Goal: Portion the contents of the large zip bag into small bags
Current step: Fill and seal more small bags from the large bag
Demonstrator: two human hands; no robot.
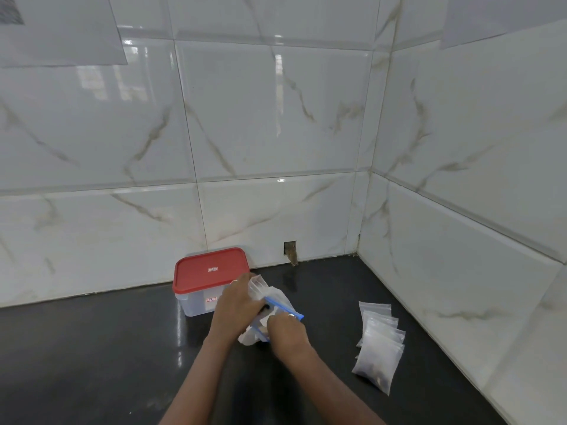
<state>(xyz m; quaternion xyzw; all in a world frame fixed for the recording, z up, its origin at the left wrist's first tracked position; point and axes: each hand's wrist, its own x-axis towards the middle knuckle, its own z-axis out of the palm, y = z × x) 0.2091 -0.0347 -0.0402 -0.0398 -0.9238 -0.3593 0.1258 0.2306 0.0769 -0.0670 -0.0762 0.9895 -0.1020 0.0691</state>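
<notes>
The large zip bag (280,305), clear with a blue zip strip, lies on the dark counter between my hands. My left hand (237,305) holds a small clear bag (257,285) upright at the large bag's mouth. My right hand (287,331) grips the large bag near its blue strip, fingers curled over it. The bag's contents are mostly hidden by my hands. Several filled small bags (379,348) lie overlapping in a row to the right.
A clear plastic box with a red lid (210,269) stands against the tiled back wall, just behind my left hand. A tiled side wall (460,271) closes the counter (92,363) on the right. A small hole (291,251) shows in the back wall.
</notes>
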